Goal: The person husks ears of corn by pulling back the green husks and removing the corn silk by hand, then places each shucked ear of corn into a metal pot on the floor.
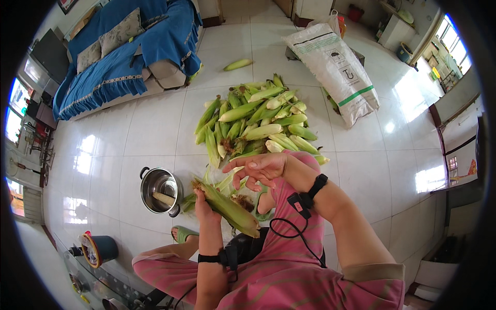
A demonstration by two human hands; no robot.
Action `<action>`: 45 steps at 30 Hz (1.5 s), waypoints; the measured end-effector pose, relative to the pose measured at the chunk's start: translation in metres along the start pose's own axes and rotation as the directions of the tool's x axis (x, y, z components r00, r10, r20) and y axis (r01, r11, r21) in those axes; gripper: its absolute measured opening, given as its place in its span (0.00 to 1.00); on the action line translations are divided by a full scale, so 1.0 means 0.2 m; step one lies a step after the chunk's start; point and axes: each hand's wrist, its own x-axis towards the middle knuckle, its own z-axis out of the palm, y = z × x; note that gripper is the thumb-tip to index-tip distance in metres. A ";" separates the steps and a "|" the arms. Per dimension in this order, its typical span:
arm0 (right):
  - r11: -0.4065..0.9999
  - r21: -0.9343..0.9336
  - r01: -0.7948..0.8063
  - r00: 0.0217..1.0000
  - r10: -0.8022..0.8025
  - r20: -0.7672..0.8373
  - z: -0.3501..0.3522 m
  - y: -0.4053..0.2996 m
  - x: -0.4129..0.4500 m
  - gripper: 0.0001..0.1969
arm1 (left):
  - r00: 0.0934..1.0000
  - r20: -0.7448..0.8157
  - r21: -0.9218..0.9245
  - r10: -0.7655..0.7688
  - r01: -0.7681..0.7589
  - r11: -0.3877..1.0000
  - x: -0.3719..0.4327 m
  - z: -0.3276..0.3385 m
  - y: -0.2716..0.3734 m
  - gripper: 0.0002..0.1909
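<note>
An ear of corn in its green husk (232, 211) lies slanted in front of me, with my left hand (205, 207) gripping it near the end with brown silk. My right hand (257, 170) hovers above and to the right of that ear, fingers apart, holding nothing. Left of my left hand stands a two-handled stainless steel pot (179, 186) with a husked cob (163, 198) inside. Peeled husks (226, 184) and a clump of brown silk (243, 202) lie on the floor between my feet, partly hidden by my hands. Beyond them is a heap of unhusked corn (255, 116).
A white woven sack (337, 73) leans at the far right of the heap. One loose ear (238, 64) lies beyond it on the tiled floor (151, 135). A sofa with a blue cover (155, 50) stands at upper left, a lined bin (104, 250) at lower left.
</note>
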 end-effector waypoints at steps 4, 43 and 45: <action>0.998 -0.043 -0.054 0.999 0.054 0.007 -0.04 0.01 0.06 0.35 | 0.999 0.035 -0.003 0.019 -0.019 1.000 -0.04 0.05 -0.01 0.23; 0.381 -0.879 -0.285 0.605 -0.640 -0.474 -0.05 0.29 0.66 0.19 | 0.991 -0.113 -0.351 -0.070 0.027 0.936 0.07 0.19 0.19 0.16; 0.425 -0.887 -0.178 0.490 -0.744 -0.455 -0.08 0.32 0.66 0.15 | 0.994 -0.082 -0.400 -0.072 0.033 0.916 0.06 0.20 0.17 0.15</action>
